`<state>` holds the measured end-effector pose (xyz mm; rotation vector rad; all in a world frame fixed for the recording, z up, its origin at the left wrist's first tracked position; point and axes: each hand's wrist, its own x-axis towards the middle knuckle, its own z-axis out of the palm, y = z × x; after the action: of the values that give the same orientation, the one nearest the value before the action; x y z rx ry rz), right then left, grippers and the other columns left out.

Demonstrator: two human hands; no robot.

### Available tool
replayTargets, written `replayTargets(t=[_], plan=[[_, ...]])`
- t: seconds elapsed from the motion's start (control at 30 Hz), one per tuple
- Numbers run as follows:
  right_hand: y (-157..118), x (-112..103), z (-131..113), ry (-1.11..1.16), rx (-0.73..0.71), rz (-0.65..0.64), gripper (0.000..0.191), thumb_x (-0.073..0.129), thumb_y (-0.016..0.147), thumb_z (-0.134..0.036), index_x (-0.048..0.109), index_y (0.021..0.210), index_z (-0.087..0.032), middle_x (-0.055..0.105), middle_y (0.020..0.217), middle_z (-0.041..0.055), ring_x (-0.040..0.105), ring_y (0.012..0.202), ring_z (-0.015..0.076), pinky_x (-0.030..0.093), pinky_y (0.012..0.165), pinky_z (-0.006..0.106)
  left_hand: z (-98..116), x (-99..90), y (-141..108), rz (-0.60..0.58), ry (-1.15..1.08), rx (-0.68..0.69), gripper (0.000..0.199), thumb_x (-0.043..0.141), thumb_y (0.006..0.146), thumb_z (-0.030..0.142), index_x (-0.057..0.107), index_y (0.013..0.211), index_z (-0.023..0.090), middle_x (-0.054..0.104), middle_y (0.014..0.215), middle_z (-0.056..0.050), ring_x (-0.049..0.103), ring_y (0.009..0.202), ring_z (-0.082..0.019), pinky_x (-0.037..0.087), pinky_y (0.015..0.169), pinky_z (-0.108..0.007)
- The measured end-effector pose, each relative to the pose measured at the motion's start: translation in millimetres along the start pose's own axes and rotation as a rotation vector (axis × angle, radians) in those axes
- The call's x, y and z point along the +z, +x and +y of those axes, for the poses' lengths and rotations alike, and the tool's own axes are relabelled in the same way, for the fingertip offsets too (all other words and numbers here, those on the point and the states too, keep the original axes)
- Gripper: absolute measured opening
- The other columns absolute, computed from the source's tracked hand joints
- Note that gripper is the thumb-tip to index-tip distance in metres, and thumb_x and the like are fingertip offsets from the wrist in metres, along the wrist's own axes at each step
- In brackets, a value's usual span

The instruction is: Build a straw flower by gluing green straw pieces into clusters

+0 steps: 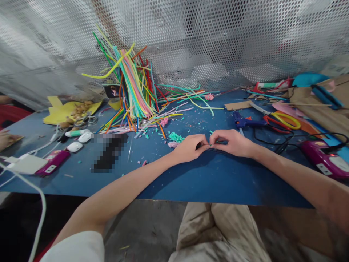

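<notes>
Over the middle of the blue table (180,185), my left hand (191,148) and my right hand (231,142) meet fingertip to fingertip. Both are closed in a pinch, thumb against forefinger. Whatever lies between the fingertips is too small to name. A speck of teal shows just behind my right fingers. Beside my left knuckles lies a teal fuzzy cluster of short pipe cleaner pieces (176,137), with a pale pink cluster (172,145) against it.
A tall bundle of colourful pipe cleaners (133,87) stands at the back left. To the right lie a blue glue gun (247,122), yellow-handled scissors (287,120) and a purple power strip (324,158) with cables. Another person's hand (8,140) shows at the far left.
</notes>
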<state>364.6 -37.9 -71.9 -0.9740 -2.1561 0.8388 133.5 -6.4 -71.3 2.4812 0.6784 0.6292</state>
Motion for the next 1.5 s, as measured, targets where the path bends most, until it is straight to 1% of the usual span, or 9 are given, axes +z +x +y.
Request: replayTargets(t=[0.27,0.6,0.73,0.83,0.97,1.1,1.2,1.33,1.5], plan=[[-0.9,0.5,-3.3,-0.03,-0.044,0.07,0.014,0.062,0.092,-0.034,0.063,0.089,-0.021,0.068,0.094,0.0032,0.063,0.084,0.0157,0.051,0.079,0.029,-1.8,-3.1,0.0,-0.01,-0.028,-0.032,0.021,0.057,0.097,0.031,0.059,0.083,0.017,0.064,0.077,0.0,0.056,0.07,-0.012,0.041,0.068,-0.024],[0.7,0.6,-3.6,-0.108,-0.069,-0.192,0.008,0.048,0.097,-0.021,0.047,0.09,-0.021,0.06,0.091,0.0023,0.052,0.079,0.0139,0.043,0.075,0.028,-0.4,-1.7,1.4,-0.069,0.012,0.044,0.017,0.057,0.096,0.025,0.056,0.081,0.017,0.062,0.078,0.0,0.055,0.071,-0.012,0.041,0.07,-0.025],[-0.4,1.0,-0.4,-0.027,-0.028,-0.17,0.003,0.049,0.098,-0.025,0.051,0.096,-0.022,0.06,0.095,0.0025,0.054,0.081,0.0143,0.046,0.076,0.029,-0.1,-2.1,1.1,-0.069,0.007,0.027,0.018,0.058,0.096,0.027,0.056,0.081,0.017,0.063,0.077,0.0,0.055,0.07,-0.012,0.041,0.068,-0.024],[-1.3,0.0,1.3,0.069,0.019,-0.112,0.012,0.057,0.096,-0.033,0.055,0.102,-0.022,0.063,0.095,0.0022,0.06,0.081,0.015,0.05,0.077,0.03,0.1,-2.1,0.5,-0.061,-0.015,0.011,0.018,0.057,0.097,0.029,0.059,0.083,0.017,0.065,0.079,0.0,0.057,0.07,-0.012,0.042,0.068,-0.024],[-1.8,-3.3,-0.6,-0.014,0.02,-0.039,0.011,0.06,0.094,-0.032,0.061,0.098,-0.023,0.067,0.096,0.002,0.063,0.085,0.0161,0.05,0.081,0.031,0.6,-1.8,0.1,-0.049,-0.006,0.001,0.02,0.057,0.097,0.032,0.06,0.085,0.017,0.066,0.08,-0.001,0.058,0.07,-0.012,0.043,0.068,-0.025],[-1.5,-5.1,-3.3,-0.211,-0.097,-0.083,0.006,0.054,0.096,-0.026,0.059,0.096,-0.022,0.065,0.099,0.005,0.06,0.093,0.0186,0.047,0.085,0.034,0.6,-1.2,0.3,-0.062,0.006,0.011,0.018,0.057,0.097,0.031,0.059,0.085,0.018,0.066,0.081,-0.001,0.059,0.072,-0.013,0.043,0.069,-0.025],[-1.4,-1.5,-5.2,-0.253,-0.187,-0.125,0.011,0.044,0.099,-0.02,0.054,0.094,-0.021,0.061,0.1,0.008,0.055,0.095,0.0198,0.046,0.087,0.035,-0.3,-0.7,0.3,-0.064,0.025,0.035,0.017,0.057,0.097,0.029,0.057,0.083,0.018,0.063,0.079,-0.001,0.057,0.072,-0.013,0.043,0.07,-0.025],[-3.1,5.8,-9.7,-0.253,-0.16,-0.181,0.014,0.04,0.097,-0.013,0.051,0.094,-0.021,0.058,0.096,0.0071,0.053,0.086,0.0182,0.047,0.081,0.034,-1.6,-0.4,0.0,-0.069,0.063,0.057,0.016,0.055,0.096,0.027,0.055,0.082,0.018,0.06,0.077,0.0,0.055,0.071,-0.013,0.042,0.07,-0.026],[-4.4,4.6,-12.4,-0.245,-0.084,-0.149,0.005,0.049,0.098,-0.022,0.053,0.101,-0.022,0.062,0.099,0.0062,0.059,0.088,0.0184,0.047,0.081,0.033,-1.6,-0.4,0.2,-0.072,0.073,0.057,0.017,0.054,0.096,0.027,0.055,0.081,0.019,0.061,0.077,-0.001,0.055,0.071,-0.014,0.042,0.071,-0.026]])
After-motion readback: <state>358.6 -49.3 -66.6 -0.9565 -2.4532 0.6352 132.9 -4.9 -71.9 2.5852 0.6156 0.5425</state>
